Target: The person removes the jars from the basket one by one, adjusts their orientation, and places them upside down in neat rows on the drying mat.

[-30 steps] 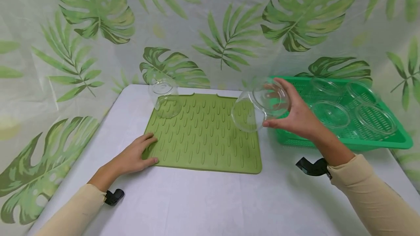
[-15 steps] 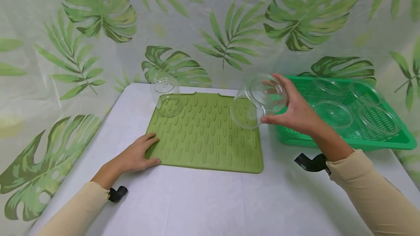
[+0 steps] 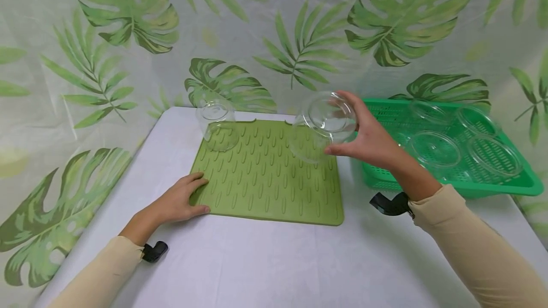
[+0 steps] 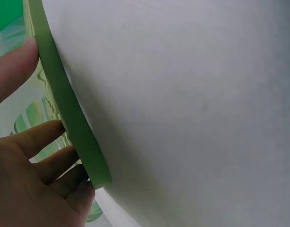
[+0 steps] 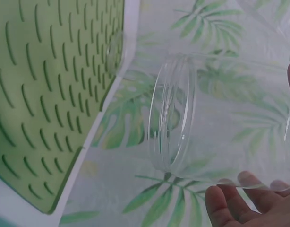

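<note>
A clear jar (image 3: 309, 129) is in my right hand (image 3: 371, 138), which grips it round the side above the right part of a green ridged mat (image 3: 265, 179). The jar is tilted, its grooved rim (image 5: 171, 113) facing the mat in the right wrist view. Whether the rim touches the mat, I cannot tell. At the mat's front left corner rests my left hand (image 3: 177, 202). Its fingers and thumb touch the mat's edge (image 4: 64, 99) in the left wrist view. A second clear jar (image 3: 219, 132) stands on the mat's back left corner.
To the right, a green slotted basket (image 3: 454, 189) holds several clear round pieces (image 3: 434, 149). All of this is on a white-covered table (image 3: 274, 265). Behind it hangs a leaf-patterned cloth (image 3: 299, 37).
My right hand has carried the jar left, away from the basket and further over the mat. The left hand stays at the mat's corner.
</note>
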Demonstrator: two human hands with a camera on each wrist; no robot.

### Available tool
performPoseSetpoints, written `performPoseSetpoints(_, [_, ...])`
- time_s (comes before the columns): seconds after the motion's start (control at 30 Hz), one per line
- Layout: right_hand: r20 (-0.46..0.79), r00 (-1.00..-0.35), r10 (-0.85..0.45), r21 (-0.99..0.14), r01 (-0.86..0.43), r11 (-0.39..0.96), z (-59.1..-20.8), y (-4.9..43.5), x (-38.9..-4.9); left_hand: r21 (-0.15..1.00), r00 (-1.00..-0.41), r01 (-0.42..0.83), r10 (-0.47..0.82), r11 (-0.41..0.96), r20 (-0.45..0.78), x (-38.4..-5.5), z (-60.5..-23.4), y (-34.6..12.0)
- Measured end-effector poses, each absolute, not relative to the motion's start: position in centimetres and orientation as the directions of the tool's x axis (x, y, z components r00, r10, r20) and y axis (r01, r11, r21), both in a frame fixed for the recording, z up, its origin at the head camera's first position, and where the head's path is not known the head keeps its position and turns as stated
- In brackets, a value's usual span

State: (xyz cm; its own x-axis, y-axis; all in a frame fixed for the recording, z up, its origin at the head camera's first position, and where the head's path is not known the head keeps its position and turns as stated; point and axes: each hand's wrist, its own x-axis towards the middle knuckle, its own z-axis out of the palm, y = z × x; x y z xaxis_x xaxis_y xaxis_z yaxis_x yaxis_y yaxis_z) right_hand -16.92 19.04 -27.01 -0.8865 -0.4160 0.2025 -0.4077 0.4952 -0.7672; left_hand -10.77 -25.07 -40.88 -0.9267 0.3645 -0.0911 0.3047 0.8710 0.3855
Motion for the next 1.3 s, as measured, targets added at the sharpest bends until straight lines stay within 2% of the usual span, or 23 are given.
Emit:
performPoseSetpoints(0.73, [0.129,-0.904,-0.409,-0.777,-0.348,0.525,-27.7,14.3,-19.5,0.381,-0.921,0.297,0.368,0.875,-0.128,-11.2,-40.3,-24.6])
performPoseSetpoints(0.97, [0.086,-0.923,-0.376,-0.806,-0.286,0.518,-28.7,13.0,-21.1,0.379,-0.922,0.282,0.358,0.881,-0.145,-11.2,-40.4,-24.6])
performPoseSetpoints(1.3, [0.07,-0.923,-0.378,-0.823,-0.267,0.501,-30.3,11.3,-23.0,0.383,-0.924,0.271,0.35,0.883,-0.152,-11.3,-40.5,-24.7])
